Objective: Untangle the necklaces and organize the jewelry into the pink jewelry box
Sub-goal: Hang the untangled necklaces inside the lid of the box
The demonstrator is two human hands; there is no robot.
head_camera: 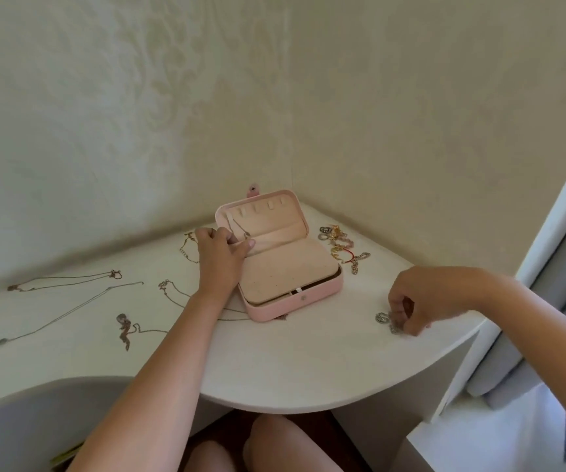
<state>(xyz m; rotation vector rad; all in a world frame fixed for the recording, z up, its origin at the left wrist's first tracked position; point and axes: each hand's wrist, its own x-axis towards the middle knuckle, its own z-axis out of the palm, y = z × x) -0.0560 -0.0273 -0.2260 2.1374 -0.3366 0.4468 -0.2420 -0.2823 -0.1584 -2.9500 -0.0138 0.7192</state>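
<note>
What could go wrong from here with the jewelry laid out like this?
1. The silver piece that the right hand pinches sits near the table edge; a slip could drop it to the floor.
2. A thin chain runs under the left forearm toward the pink box, which the left hand grips; shifting either could drag and re-tangle it.

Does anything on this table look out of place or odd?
One thin necklace chain left of the pink jewelry box seems to run under the box's front corner, as if pinned. Right of the box, bracelets and rings lie in a jumbled heap.
</note>
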